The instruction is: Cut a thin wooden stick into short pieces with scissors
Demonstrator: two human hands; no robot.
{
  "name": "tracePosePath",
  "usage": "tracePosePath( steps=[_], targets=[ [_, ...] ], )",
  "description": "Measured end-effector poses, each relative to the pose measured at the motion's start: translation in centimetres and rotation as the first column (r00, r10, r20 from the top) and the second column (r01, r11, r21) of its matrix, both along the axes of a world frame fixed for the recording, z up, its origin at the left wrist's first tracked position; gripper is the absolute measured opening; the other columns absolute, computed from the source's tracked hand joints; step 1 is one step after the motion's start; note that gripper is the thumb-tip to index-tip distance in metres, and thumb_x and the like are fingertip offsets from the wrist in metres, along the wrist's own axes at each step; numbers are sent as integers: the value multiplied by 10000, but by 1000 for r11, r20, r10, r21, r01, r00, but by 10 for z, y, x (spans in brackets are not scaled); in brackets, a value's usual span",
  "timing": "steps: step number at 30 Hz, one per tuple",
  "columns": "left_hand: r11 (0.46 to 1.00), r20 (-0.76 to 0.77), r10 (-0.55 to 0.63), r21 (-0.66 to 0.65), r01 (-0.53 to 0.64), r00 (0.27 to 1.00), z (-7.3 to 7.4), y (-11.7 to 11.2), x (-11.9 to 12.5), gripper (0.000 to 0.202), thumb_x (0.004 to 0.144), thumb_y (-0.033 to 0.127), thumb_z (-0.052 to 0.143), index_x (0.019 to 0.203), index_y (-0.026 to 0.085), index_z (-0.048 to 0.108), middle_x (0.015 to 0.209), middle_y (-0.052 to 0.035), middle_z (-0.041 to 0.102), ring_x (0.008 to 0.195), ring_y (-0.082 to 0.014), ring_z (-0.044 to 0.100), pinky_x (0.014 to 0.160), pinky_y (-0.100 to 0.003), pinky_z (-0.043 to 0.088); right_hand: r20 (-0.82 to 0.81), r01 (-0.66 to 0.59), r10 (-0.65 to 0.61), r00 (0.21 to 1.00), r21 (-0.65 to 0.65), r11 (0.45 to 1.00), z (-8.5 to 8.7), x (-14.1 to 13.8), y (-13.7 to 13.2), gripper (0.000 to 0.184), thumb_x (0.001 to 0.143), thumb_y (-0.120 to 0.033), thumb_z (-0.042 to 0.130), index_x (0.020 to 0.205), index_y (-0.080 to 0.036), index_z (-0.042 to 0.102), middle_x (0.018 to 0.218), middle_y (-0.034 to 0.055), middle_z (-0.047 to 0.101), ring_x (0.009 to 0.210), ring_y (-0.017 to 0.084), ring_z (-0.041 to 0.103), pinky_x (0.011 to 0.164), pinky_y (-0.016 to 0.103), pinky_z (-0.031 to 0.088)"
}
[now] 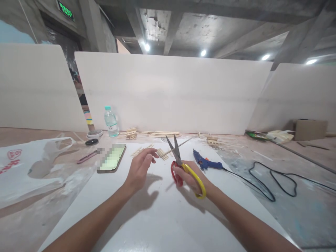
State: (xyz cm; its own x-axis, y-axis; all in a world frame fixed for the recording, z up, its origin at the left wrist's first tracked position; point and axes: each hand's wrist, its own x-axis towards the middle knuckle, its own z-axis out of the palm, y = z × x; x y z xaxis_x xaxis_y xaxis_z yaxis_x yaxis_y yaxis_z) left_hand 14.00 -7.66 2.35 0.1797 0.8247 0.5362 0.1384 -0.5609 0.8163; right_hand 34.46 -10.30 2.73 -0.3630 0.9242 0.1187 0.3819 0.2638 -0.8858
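Note:
My right hand [193,176] grips a pair of scissors [187,169] with one red and one yellow handle. Their blades point away from me and stand partly apart. A thin wooden stick [185,142] slants across the blades, its lower end at the fingertips of my left hand [140,168]. Those fingers are closed around that end, though the exact grip is partly hidden. Just beyond my left hand, small slatted wooden pieces [163,154] lie on the white sheet [157,224].
A phone [111,159], utility knife [89,156], tape roll [95,134], water bottle [111,122] and plastic bag [28,168] are at left. A blue glue gun [207,162] with a black cord [262,190] lies right. Wooden sticks [160,134] line the white partition [168,91].

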Motion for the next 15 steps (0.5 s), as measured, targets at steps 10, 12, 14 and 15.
tracePosePath(
  steps=[10,12,14,15],
  targets=[
    [994,-267,82,-44,-97,960,6,-8,8,265,855,365,474,845,201,682,738,-18,688,683,-165,616,637,-270,482,229,90,-121,966,144,986,-8,0,4,252,818,-439,499,764,-194,521,610,-35,483,546,122,438,516,246,356],
    [994,-310,91,-22,-103,946,5,-7,8,269,867,347,443,853,195,665,725,-18,672,650,-156,596,599,-258,461,270,100,-144,952,169,981,-11,1,4,251,803,-448,520,782,-198,522,635,-36,485,559,123,430,526,250,357],
    [995,-369,95,1,-101,925,2,-6,8,270,876,332,419,887,193,651,706,-15,646,625,-151,565,577,-254,434,283,112,-162,945,186,976,-15,1,4,240,803,-438,524,845,-201,523,701,-23,511,608,133,462,568,261,384],
    [995,-396,92,12,-95,914,1,-5,8,280,884,329,401,885,194,647,686,-11,627,612,-149,545,571,-253,420,280,117,-167,945,187,975,-18,1,4,247,806,-430,522,900,-201,522,748,-10,527,646,142,486,596,269,401]
  ],
)
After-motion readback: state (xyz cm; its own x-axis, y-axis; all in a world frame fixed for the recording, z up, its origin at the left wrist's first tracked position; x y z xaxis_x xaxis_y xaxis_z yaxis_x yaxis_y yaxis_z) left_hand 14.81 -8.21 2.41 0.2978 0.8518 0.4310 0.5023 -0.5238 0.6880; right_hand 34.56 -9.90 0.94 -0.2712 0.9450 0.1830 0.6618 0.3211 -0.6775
